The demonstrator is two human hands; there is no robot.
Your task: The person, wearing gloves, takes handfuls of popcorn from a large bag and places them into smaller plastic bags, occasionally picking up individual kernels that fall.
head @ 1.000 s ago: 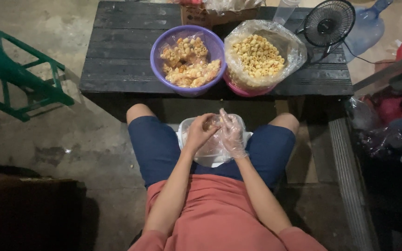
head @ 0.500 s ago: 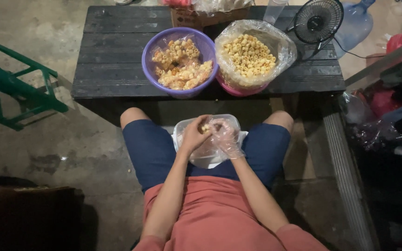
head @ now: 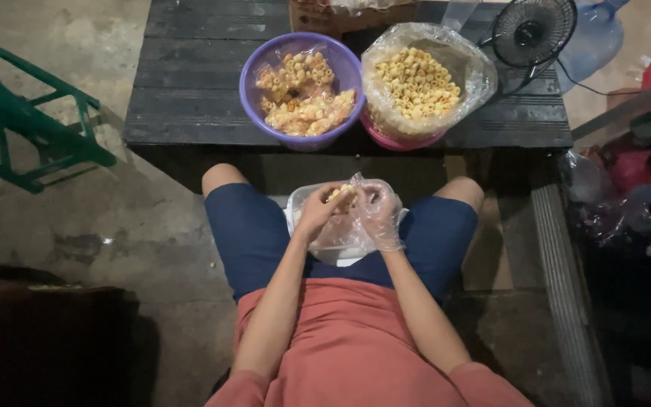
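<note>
I sit with a white tub (head: pixel 299 203) on my lap. My left hand (head: pixel 319 211) pinches a small clear bag of yellow puffed snacks (head: pixel 340 200) over the tub. My right hand (head: pixel 380 215), covered by a loose clear plastic glove, holds the same bag from the right. Both hands touch each other above the tub. On the dark wooden table (head: pixel 190 98) ahead stand a purple bowl (head: pixel 254 71) with packed snack bags and a pink bowl lined with a clear bag (head: pixel 476 68) full of loose yellow snacks.
A small black fan (head: pixel 533 32) stands at the table's right end, a blue water jug (head: pixel 597 38) behind it. A green metal frame (head: pixel 32 128) is at the left. Bags and clutter (head: pixel 627 203) lie at the right, a dark object (head: pixel 39 339) at lower left.
The view has drifted a little, shifting the table and bowls in frame. My hands stay together over the tub, working the small bag, with only slight finger movement.
</note>
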